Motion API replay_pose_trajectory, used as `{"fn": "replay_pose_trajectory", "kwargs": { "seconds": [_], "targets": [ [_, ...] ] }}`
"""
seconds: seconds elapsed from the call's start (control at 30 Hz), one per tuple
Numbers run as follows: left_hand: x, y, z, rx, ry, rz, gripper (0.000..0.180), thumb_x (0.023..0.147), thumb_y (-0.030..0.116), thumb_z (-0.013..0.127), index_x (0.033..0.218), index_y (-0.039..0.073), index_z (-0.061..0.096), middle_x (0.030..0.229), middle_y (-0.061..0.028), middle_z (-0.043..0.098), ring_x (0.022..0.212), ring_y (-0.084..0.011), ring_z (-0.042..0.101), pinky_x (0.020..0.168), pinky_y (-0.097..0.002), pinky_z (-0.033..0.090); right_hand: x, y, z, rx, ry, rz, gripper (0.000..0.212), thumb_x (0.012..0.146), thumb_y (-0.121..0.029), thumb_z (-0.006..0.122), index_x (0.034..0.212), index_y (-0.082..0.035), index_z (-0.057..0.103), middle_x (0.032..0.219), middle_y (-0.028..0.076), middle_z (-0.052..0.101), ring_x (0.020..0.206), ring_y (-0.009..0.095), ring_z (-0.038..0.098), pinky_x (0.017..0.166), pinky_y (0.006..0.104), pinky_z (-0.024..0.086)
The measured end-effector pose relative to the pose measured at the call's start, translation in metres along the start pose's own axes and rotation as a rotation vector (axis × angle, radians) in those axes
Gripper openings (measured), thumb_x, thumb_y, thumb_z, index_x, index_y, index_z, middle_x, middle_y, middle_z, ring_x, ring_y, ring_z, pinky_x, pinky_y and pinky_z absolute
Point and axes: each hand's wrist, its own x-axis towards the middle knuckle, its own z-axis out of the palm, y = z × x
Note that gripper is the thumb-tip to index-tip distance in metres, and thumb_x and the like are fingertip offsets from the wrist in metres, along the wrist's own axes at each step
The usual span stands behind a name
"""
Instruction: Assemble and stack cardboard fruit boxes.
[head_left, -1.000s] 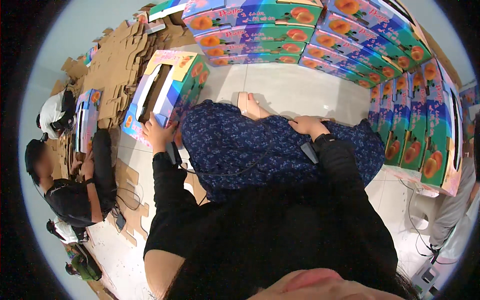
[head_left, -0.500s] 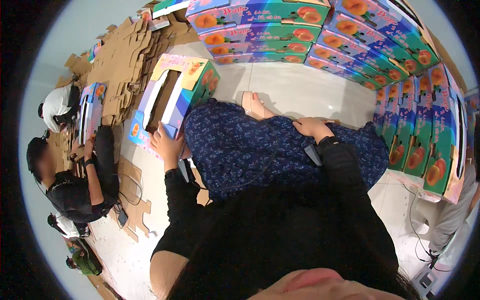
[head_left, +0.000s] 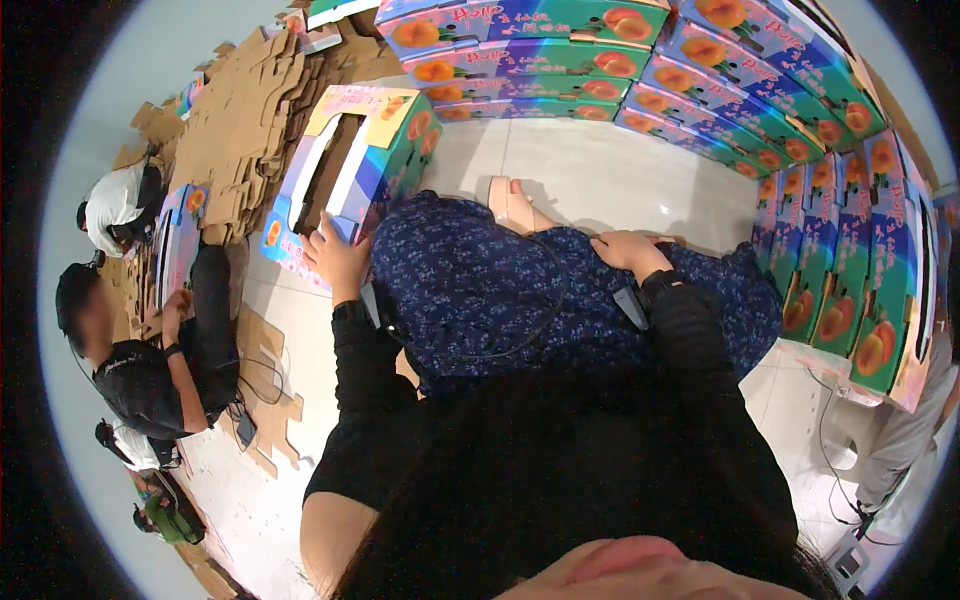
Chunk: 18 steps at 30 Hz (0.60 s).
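Observation:
A printed cardboard carton [head_left: 400,165] with fruit pictures stands on the floor to my left, beside my knee. It is coloured blue, green and yellow, with a long slot along its top. My left hand [head_left: 338,260] lies on the carton's near end, fingers spread over the top edge. The hand's underside and the carton's near lower side are hidden. My right hand [head_left: 630,252] rests flat on my thigh, over the dark blue floral skirt [head_left: 480,280], holding nothing; its fingertips are partly hidden.
Matching cartons are stacked ahead [head_left: 520,60] and at right [head_left: 840,260]. Flattened brown cardboard [head_left: 240,130] is piled at far left. A co-worker [head_left: 140,370] sits left with another carton [head_left: 178,240]. Cables [head_left: 822,430] trail on the floor at right.
The carton under my left hand has shifted slightly farther away, and the hand has moved with it. My right hand stays on my thigh. The co-worker's hands have shifted at their carton.

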Motion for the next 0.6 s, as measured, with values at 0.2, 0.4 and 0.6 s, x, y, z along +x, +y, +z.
{"fn": "replay_pose_trajectory", "kwargs": {
  "seconds": [0.2,0.4,0.6],
  "targets": [
    [0.006,0.005,0.006,0.01,0.003,-0.022,0.099,0.058,0.05,0.078,0.141,0.018,0.033,0.129,-0.0206,0.045,0.132,-0.0418,0.025,0.107,-0.0554,0.018,-0.007,-0.005,-0.006,0.0,0.006,-0.009,0.049,0.092,-0.042,0.036,0.114,-0.005,0.06,0.116,0.019,0.059,0.108,0.038,0.054,0.094,0.0455,0.04],
    [0.007,0.01,0.0,-0.003,-0.003,-0.047,0.098,0.058,0.049,0.078,0.141,0.017,0.034,0.129,-0.0195,0.045,0.133,-0.0408,0.025,0.108,-0.0539,0.018,-0.001,-0.005,-0.004,0.028,0.013,-0.004,0.048,0.092,-0.042,0.037,0.112,-0.005,0.06,0.115,0.019,0.059,0.107,0.038,0.054,0.094,0.0454,0.041],
    [0.007,0.011,0.0,0.033,0.025,-0.028,0.095,0.062,0.059,0.072,0.139,0.015,0.037,0.126,-0.0189,0.048,0.131,-0.042,0.028,0.107,-0.0543,0.019,-0.004,-0.008,-0.006,0.012,0.036,-0.012,0.046,0.091,-0.04,0.038,0.111,-0.005,0.061,0.113,0.019,0.06,0.106,0.038,0.055,0.092,0.046,0.042]
  ]
}}
